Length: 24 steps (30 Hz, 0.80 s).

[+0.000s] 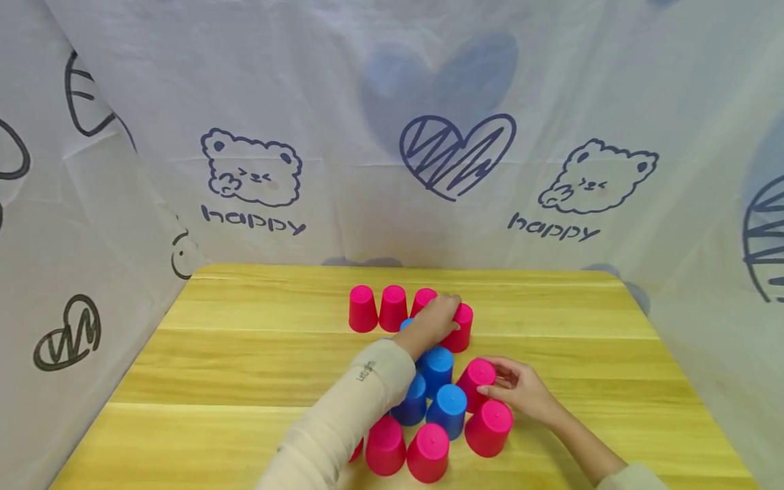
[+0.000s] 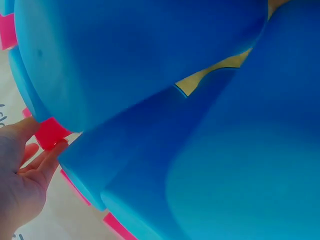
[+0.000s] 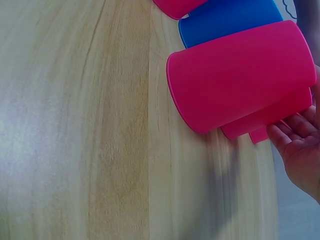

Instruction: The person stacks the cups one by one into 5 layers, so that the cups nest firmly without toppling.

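Note:
Upside-down pink and blue plastic cups stand grouped on a wooden table. My left hand [image 1: 436, 321] reaches over the blue cups and grips a pink cup [image 1: 463, 331] at the right end of the back row. In the left wrist view, thumb and fingers [image 2: 46, 161] lie on either side of a pink cup [image 2: 51, 134], partly behind large blue cups [image 2: 125, 65]. My right hand [image 1: 527, 391] holds another pink cup [image 1: 478, 382] on the group's right side, between thumb and fingers. Nearer me, a pink cup [image 1: 490, 429] stands close to it.
Several blue cups [image 1: 450, 408] fill the middle, some hidden by the left sleeve [image 1: 349, 415]. Pink cups line the back [image 1: 363, 309] and the front [image 1: 386, 446]. Around them lies the wooden tabletop [image 1: 233, 340]; a printed white cloth [image 1: 361, 204] hangs behind it.

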### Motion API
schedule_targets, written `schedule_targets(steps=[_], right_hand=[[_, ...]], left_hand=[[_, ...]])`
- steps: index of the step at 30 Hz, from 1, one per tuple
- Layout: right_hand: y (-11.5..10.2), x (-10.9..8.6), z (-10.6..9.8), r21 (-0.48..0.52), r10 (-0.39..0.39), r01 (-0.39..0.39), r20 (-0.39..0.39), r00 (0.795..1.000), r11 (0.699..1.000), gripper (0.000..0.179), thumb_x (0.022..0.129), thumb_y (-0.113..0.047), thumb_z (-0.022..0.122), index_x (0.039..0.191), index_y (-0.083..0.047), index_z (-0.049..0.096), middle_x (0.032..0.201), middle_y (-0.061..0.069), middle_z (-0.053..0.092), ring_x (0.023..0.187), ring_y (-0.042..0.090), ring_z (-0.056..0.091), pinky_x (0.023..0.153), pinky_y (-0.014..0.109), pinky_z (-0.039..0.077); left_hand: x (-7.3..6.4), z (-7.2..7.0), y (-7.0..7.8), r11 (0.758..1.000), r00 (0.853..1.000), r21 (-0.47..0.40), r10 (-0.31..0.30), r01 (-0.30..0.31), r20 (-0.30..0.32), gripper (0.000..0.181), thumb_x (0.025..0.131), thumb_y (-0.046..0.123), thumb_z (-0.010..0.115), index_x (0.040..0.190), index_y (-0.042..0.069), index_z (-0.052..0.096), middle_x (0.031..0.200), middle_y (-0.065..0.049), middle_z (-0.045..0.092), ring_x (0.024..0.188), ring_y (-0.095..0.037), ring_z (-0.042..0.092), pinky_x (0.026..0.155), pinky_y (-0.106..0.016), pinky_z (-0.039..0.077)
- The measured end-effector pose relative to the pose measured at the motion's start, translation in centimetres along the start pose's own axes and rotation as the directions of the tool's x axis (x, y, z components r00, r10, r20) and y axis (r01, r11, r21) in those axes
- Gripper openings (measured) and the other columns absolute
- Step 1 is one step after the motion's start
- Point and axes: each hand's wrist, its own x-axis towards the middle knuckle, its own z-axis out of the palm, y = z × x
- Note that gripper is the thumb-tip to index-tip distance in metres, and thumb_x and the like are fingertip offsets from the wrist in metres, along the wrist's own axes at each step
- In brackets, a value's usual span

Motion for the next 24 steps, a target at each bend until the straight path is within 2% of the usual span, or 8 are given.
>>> schedule_targets(steps=[6, 12, 19, 24], right_hand=[[-0.3, 0.0, 0.1, 0.003, -0.027, 0.027, -0.023, 0.999, 1.0, 0.05, 0.083, -0.006, 0.067, 0.125, 0.013, 0.047, 0.117, 0.035, 0.055, 0.093, -0.006, 0.061, 0.08, 0.015, 0.052], [-0.5, 0.1, 0.1, -0.017, -0.014, 0.013, -0.058, 0.998, 1.0, 0.05, 0.083, -0.007, 0.067, 0.125, 0.012, 0.048, 0.115, 0.032, 0.056, 0.094, -0.004, 0.06, 0.08, 0.014, 0.051], [-0.4, 0.6, 0.0, -0.079, 0.012, -0.026, -0.172, 0.985, 0.997, 0.047, 0.082, -0.008, 0.069, 0.123, 0.009, 0.052, 0.115, 0.027, 0.06, 0.095, -0.003, 0.061, 0.083, 0.016, 0.051], [-0.6, 1.3, -0.4, -0.104, 0.026, -0.053, -0.242, 0.97, 0.993, 0.048, 0.082, -0.009, 0.069, 0.124, 0.007, 0.052, 0.117, 0.026, 0.06, 0.098, 0.002, 0.062, 0.086, 0.019, 0.051]], left_hand=[[0.0, -0.3, 0.5, 0.999, 0.999, 0.008, -0.031, 0.031, -0.038, 0.053, 0.084, 0.016, 0.068, 0.131, 0.007, 0.047, 0.12, -0.009, 0.06, 0.112, -0.021, 0.056, 0.086, -0.027, 0.054], [-0.4, -0.7, 0.5, 1.0, 0.994, -0.022, -0.012, 0.01, -0.11, 0.045, 0.085, 0.013, 0.066, 0.127, 0.004, 0.05, 0.115, -0.011, 0.062, 0.107, -0.021, 0.059, 0.083, -0.026, 0.054], [-1.2, -1.1, -0.5, 0.991, 0.987, -0.108, 0.067, -0.083, -0.145, 0.048, 0.087, 0.012, 0.063, 0.131, 0.004, 0.048, 0.125, -0.012, 0.058, 0.117, -0.023, 0.055, 0.09, -0.027, 0.052], [-2.0, -2.0, -1.3, 0.97, 0.972, -0.18, 0.125, -0.162, -0.198, 0.043, 0.087, 0.014, 0.063, 0.127, 0.003, 0.052, 0.122, -0.013, 0.06, 0.11, -0.023, 0.059, 0.087, -0.027, 0.053]])
